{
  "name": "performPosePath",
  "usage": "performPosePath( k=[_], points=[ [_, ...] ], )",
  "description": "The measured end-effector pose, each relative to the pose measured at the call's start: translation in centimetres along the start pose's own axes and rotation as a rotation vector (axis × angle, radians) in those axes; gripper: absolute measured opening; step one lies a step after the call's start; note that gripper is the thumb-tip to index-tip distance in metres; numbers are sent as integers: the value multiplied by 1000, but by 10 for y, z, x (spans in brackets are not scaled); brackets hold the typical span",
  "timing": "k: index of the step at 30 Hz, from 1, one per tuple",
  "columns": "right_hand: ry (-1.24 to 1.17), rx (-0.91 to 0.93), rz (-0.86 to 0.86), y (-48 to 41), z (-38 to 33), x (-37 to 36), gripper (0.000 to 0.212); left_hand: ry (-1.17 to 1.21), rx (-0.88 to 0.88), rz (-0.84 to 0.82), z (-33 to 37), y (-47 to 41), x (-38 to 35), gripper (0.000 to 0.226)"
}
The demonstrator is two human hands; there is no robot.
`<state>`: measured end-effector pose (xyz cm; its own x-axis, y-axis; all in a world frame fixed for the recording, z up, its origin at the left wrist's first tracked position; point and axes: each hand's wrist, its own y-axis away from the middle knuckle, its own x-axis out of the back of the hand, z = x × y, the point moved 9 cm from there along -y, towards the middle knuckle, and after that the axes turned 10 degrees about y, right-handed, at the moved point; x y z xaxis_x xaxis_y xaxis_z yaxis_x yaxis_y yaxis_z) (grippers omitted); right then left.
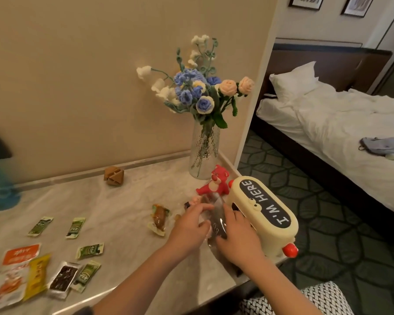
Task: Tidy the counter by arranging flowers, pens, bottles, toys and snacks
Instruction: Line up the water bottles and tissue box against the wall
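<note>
Snacks (41,273) lie spread on the near left of the desk (114,223). My left hand (189,228) and right hand (239,239) both grip a clear packet (216,214), fingers curled, just beside the cream box (266,223). I judge I am sorting this toy corner; next it needs a settled spot. Beyond stand the red bear (216,181) and the vase (204,155) of flowers (196,87).
</note>
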<state>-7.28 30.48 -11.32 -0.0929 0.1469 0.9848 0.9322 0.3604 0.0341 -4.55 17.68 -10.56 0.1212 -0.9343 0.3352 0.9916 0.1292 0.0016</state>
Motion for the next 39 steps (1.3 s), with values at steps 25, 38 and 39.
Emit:
performPosePath(
  k=[25, 38, 39],
  points=[
    [-528, 366, -320, -60, -203, 46, 60, -705, -249, 309, 24, 46, 174, 73],
    [-542, 477, -469, -41, -412, 20, 63, -614, 243, 786, -69, 164, 383, 77],
    [-547, 490, -473, -37, -427, 19, 67, -605, 264, 805, -75, 172, 396, 77]
  ],
)
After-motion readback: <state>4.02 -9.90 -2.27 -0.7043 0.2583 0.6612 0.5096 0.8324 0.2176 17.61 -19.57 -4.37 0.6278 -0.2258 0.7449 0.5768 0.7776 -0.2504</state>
